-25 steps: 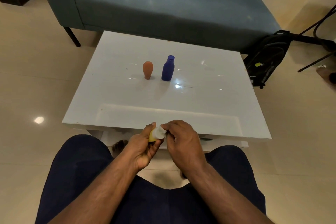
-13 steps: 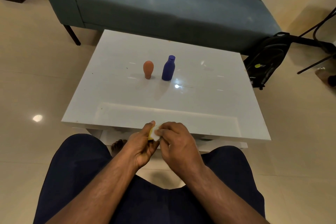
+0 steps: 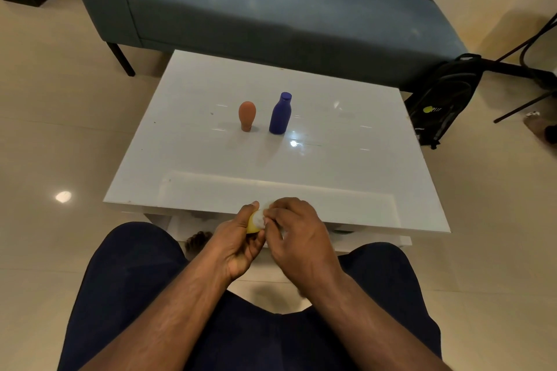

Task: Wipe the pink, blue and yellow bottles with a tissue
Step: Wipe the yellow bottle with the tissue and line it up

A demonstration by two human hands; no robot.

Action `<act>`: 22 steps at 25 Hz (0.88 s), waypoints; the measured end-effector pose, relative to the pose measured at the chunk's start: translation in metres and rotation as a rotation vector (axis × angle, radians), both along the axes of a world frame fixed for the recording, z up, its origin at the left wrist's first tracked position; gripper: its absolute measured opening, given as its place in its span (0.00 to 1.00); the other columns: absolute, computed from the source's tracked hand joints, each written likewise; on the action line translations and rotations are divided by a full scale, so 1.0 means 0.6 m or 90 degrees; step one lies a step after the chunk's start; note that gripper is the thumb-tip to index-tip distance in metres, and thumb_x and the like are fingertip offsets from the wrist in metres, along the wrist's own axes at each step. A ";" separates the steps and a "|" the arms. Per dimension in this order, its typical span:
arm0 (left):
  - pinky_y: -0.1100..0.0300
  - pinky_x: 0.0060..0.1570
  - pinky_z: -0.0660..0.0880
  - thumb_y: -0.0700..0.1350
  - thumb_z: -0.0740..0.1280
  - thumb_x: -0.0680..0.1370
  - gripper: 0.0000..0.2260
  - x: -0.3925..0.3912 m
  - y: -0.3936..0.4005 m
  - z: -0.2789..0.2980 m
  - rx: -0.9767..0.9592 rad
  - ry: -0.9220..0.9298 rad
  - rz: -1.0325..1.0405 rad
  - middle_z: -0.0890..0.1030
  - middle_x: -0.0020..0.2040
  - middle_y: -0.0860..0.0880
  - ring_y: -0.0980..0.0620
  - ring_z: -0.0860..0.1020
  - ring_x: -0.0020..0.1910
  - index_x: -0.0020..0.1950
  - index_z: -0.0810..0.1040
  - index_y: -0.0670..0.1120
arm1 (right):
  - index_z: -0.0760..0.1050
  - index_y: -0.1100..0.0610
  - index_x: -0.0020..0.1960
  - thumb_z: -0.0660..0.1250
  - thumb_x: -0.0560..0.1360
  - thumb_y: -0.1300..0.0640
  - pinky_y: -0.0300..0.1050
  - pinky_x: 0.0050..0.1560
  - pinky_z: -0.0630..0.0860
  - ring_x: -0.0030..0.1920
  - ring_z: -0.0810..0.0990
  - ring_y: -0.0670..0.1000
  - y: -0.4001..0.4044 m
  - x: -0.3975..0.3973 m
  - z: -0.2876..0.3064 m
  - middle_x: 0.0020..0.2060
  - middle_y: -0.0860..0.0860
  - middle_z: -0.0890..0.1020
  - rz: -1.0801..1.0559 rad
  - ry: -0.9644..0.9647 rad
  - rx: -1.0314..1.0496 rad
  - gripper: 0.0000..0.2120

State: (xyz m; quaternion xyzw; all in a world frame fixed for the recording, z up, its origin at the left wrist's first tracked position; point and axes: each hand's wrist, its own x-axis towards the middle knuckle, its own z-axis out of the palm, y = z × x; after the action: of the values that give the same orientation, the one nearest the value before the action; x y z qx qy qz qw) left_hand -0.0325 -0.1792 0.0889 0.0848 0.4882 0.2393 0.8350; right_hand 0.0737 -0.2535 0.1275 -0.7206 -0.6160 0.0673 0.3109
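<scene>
you are holding the yellow bottle (image 3: 252, 226) in your left hand (image 3: 238, 245), fingers curled round it, just off the near edge of the table (image 3: 346, 166) and above your lap. your right hand (image 3: 297, 233) is pinching the tissue (image 3: 259, 218) and pressing it against the upper end of that bottle. compared with a second ago, your right hand is sitting further over the bottle, so less of the tissue and less of the yellow is showing; your fingers are now covering most of both. that reads as a wiping stroke in progress, with the tissue working round the top of the bottle rather than leaving it.

the pink bottle (image 3: 247, 115) and the blue bottle (image 3: 281, 113) are standing upright just beside each other, near the middle of the table and well apart from your hands, exactly where they were a second ago. they are not being touched, and nothing here is telling whether they are already wiped or still waiting.

so the yellow bottle is the one in hand, and judging by the grip you are still mid-wipe on it; most of its body is hidden in your left palm, so you will probably need to turn it to reach the rest.
</scene>
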 end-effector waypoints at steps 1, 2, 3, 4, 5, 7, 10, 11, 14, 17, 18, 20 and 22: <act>0.58 0.33 0.82 0.47 0.73 0.78 0.15 -0.001 0.001 0.000 -0.003 0.002 0.005 0.84 0.37 0.41 0.49 0.83 0.31 0.55 0.79 0.36 | 0.82 0.56 0.51 0.68 0.75 0.59 0.33 0.53 0.71 0.50 0.75 0.44 -0.006 -0.006 0.000 0.48 0.48 0.81 0.029 -0.023 -0.005 0.07; 0.59 0.31 0.82 0.47 0.73 0.78 0.15 -0.001 0.002 0.001 -0.005 0.004 0.004 0.84 0.37 0.41 0.49 0.83 0.31 0.56 0.79 0.36 | 0.81 0.55 0.51 0.68 0.75 0.59 0.32 0.53 0.71 0.50 0.75 0.44 -0.010 -0.004 0.001 0.48 0.48 0.81 0.046 -0.026 -0.011 0.07; 0.60 0.27 0.82 0.47 0.73 0.78 0.15 -0.001 0.001 0.003 -0.005 0.009 -0.002 0.83 0.37 0.41 0.49 0.82 0.30 0.57 0.79 0.37 | 0.81 0.54 0.51 0.68 0.75 0.60 0.33 0.53 0.72 0.49 0.76 0.43 -0.008 0.005 0.002 0.47 0.47 0.81 0.036 0.002 -0.012 0.07; 0.61 0.24 0.80 0.48 0.73 0.77 0.15 0.001 0.000 0.005 0.001 0.020 -0.011 0.83 0.37 0.42 0.50 0.81 0.29 0.57 0.78 0.38 | 0.81 0.54 0.51 0.68 0.75 0.60 0.34 0.52 0.74 0.48 0.77 0.42 -0.004 0.018 0.003 0.46 0.45 0.82 -0.006 0.062 -0.013 0.07; 0.62 0.23 0.78 0.48 0.74 0.77 0.15 0.003 -0.001 0.008 0.013 0.032 -0.020 0.82 0.37 0.43 0.50 0.80 0.28 0.57 0.78 0.40 | 0.81 0.52 0.50 0.69 0.74 0.60 0.35 0.50 0.75 0.48 0.78 0.41 0.002 0.034 0.006 0.45 0.43 0.82 -0.068 0.151 -0.019 0.07; 0.62 0.24 0.78 0.50 0.75 0.75 0.15 0.005 -0.003 0.013 0.040 0.052 -0.026 0.81 0.37 0.45 0.51 0.79 0.28 0.56 0.78 0.43 | 0.82 0.49 0.49 0.72 0.73 0.59 0.36 0.48 0.77 0.46 0.81 0.40 0.009 0.057 0.014 0.43 0.41 0.84 -0.171 0.362 -0.045 0.07; 0.61 0.27 0.77 0.52 0.76 0.74 0.19 0.005 -0.003 0.017 0.065 0.062 -0.031 0.81 0.42 0.45 0.52 0.78 0.30 0.60 0.79 0.45 | 0.82 0.52 0.48 0.73 0.71 0.62 0.39 0.47 0.79 0.46 0.83 0.43 0.004 0.061 0.017 0.42 0.44 0.85 -0.191 0.571 -0.049 0.08; 0.60 0.28 0.77 0.53 0.76 0.74 0.20 0.005 -0.004 0.017 0.069 0.047 -0.039 0.80 0.45 0.45 0.51 0.78 0.32 0.62 0.78 0.46 | 0.82 0.53 0.48 0.73 0.71 0.64 0.40 0.48 0.79 0.46 0.83 0.45 0.001 0.062 0.018 0.43 0.46 0.85 -0.190 0.599 -0.043 0.09; 0.50 0.39 0.81 0.52 0.71 0.78 0.18 0.005 -0.008 0.020 0.088 -0.015 -0.078 0.76 0.54 0.42 0.47 0.78 0.42 0.68 0.76 0.55 | 0.82 0.53 0.48 0.71 0.73 0.64 0.41 0.46 0.80 0.46 0.83 0.46 0.007 0.074 0.024 0.42 0.47 0.85 -0.182 0.587 -0.027 0.08; 0.56 0.30 0.77 0.55 0.66 0.80 0.13 0.004 -0.015 0.027 0.147 -0.048 -0.146 0.75 0.56 0.44 0.47 0.78 0.40 0.65 0.79 0.60 | 0.82 0.51 0.46 0.69 0.74 0.64 0.38 0.44 0.79 0.44 0.83 0.45 0.021 0.077 0.024 0.41 0.45 0.84 -0.164 0.482 -0.041 0.09; 0.60 0.25 0.73 0.57 0.65 0.80 0.14 0.004 -0.018 0.029 0.175 -0.047 -0.168 0.77 0.53 0.45 0.48 0.77 0.36 0.65 0.80 0.59 | 0.81 0.49 0.45 0.67 0.74 0.64 0.39 0.45 0.79 0.44 0.82 0.44 0.024 0.073 0.021 0.41 0.44 0.84 -0.150 0.436 -0.055 0.11; 0.63 0.21 0.68 0.61 0.65 0.77 0.20 0.006 -0.023 0.030 0.246 -0.011 -0.207 0.81 0.43 0.48 0.49 0.76 0.32 0.65 0.79 0.56 | 0.81 0.47 0.46 0.66 0.74 0.63 0.38 0.47 0.78 0.47 0.80 0.42 0.028 0.065 0.018 0.44 0.42 0.83 -0.118 0.360 -0.091 0.12; 0.63 0.21 0.68 0.62 0.65 0.75 0.24 0.008 -0.025 0.026 0.299 0.026 -0.232 0.80 0.37 0.46 0.49 0.76 0.30 0.66 0.77 0.51 | 0.81 0.46 0.47 0.66 0.74 0.60 0.39 0.47 0.78 0.46 0.80 0.40 0.038 0.067 0.021 0.44 0.40 0.82 -0.106 0.344 -0.124 0.10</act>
State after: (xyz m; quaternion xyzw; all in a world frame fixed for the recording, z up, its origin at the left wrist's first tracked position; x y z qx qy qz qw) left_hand -0.0276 -0.1942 0.1042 0.3667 0.4131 0.1903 0.8116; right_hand 0.1141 -0.2308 0.1402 -0.7514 -0.4402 0.2896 0.3972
